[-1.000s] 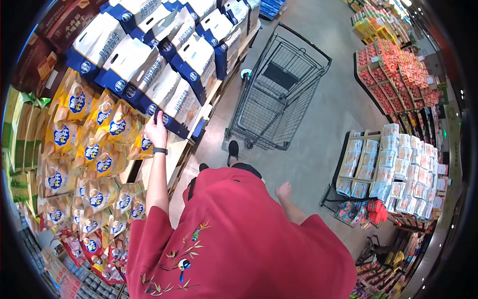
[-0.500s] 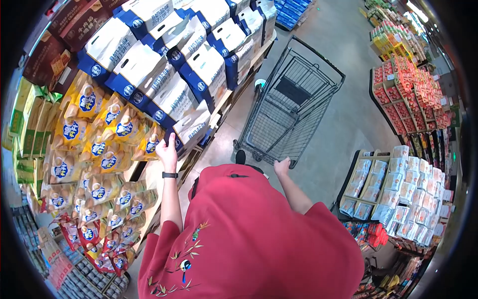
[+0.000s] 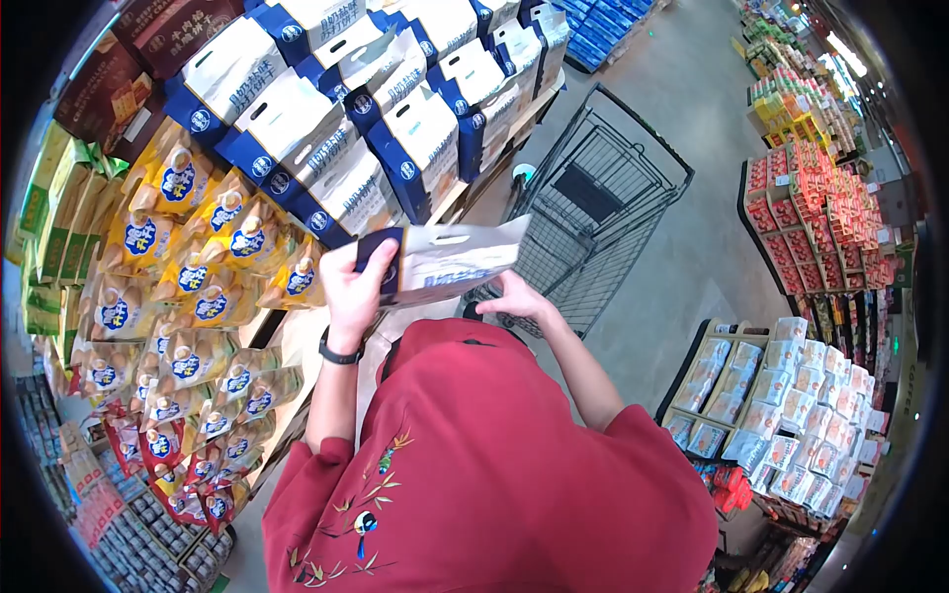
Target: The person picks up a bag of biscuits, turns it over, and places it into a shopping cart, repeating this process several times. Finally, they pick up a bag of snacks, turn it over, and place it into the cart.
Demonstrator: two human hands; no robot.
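Your left hand (image 3: 353, 287) gripped the blue end of a white-and-blue carton (image 3: 440, 263), fingers curled over its edge, a black wristband (image 3: 339, 353) on that wrist. Your right hand (image 3: 514, 296) supported the carton from beneath, fingers closed against its underside. The carton was held lying flat, roughly level, in front of your chest and in front of the shelf edge. It was a flat rectangular cardboard pack: broad matte white face with blue print, dark blue end panel, and a slot-shaped handle cut-out near the far edge.

Your red top (image 3: 494, 465) looked like smooth cloth, with embroidered twigs and a small bird at the left shoulder.

To the left, matching cartons (image 3: 326, 148) stood tilted in rows on the display, each with a round logo on its blue band. Below them lay glossy, crinkled yellow pouches (image 3: 178, 257), then red ones (image 3: 168, 474) lower down.

Just beyond the carton stood a dark wire shopping trolley (image 3: 603, 198), an open grid of thin bars, on a smooth grey floor (image 3: 682, 287). Well apart on the right, racks held pale packets (image 3: 791, 395) and red boxes (image 3: 811, 208).
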